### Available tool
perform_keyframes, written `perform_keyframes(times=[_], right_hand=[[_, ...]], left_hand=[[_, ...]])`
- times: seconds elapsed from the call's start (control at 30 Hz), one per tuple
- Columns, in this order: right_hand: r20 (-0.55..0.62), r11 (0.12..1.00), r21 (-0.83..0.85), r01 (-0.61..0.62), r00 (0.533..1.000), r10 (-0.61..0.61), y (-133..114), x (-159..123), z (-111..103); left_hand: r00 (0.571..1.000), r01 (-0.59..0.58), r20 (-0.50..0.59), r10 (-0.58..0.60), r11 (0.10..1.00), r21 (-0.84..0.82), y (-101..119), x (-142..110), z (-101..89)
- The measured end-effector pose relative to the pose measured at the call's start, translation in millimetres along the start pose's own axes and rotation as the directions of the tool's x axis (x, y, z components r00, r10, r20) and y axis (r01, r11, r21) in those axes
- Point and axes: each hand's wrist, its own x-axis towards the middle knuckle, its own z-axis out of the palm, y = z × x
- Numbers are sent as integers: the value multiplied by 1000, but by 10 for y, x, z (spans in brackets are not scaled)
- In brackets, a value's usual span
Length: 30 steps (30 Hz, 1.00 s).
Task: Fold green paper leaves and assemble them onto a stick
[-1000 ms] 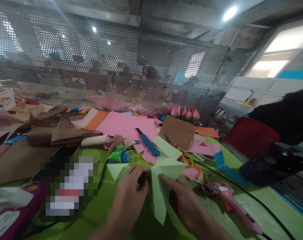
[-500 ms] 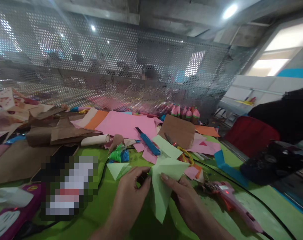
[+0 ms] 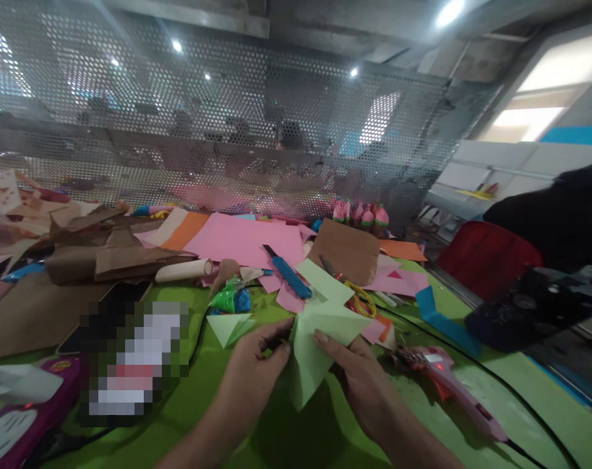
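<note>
You pinch the green paper (image 3: pixel 309 368) at its left edge with your left hand (image 3: pixel 256 358); your right hand (image 3: pixel 357 368) grips it, thumb uppermost.

A green table (image 3: pixel 188 397) bears a glue gun (image 3: pixel 464 394), power strip (image 3: pixel 49 400) and brown paper (image 3: pixel 32 316).
</note>
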Motion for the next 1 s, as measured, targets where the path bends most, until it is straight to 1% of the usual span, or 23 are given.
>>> perform_keyframes(times=[0.07, 0.17, 0.23, 0.3, 0.43, 0.57, 0.67, 0.73, 0.87, 0.93, 1.0], right_hand=[[-5, 1000, -9, 11, 1000, -11, -4, 0, -2], [33, 1000, -18, 11, 999, -10, -14, -2, 12], [48, 1000, -22, 18, 999, -17, -19, -5, 30], [45, 999, -17, 30, 999, -30, -19, -12, 47], [22, 998, -49, 38, 999, -37, -6, -30, 66], [29, 990, -125, 57, 998, -54, 16, -30, 64], [25, 976, -188, 107, 994, -105, 19, -23, 70], [27, 957, -240, 165, 986, -163, 11, -20, 79], [42, 907, -335, 255, 966, -256, 7, -13, 98], [28, 905, -341, 255, 965, -262, 19, -13, 104], [6, 928, -304, 214, 975, -223, 33, -20, 106]], left_hand=[[999, 17, 32, -15, 999, -51, 13, -7, -3], [997, 43, 72, -35, 993, -114, 29, -16, -10], [994, 79, 82, -70, 990, -120, 33, -17, -13], [993, 107, 66, -101, 990, -90, 32, -14, -14], [997, 69, 39, -67, 996, -57, 23, -11, -14], [997, 70, 30, -69, 997, -30, 6, -13, -12], [999, 42, 3, -41, 999, -12, -11, -13, -11], [999, 40, -9, -40, 999, -1, -16, -13, -10], [1000, 25, -4, -25, 999, 27, -3, -20, -3], [1000, 9, 0, -9, 999, 47, 8, -25, 7], [1000, 3, -10, -2, 997, 78, 18, -30, 20]])
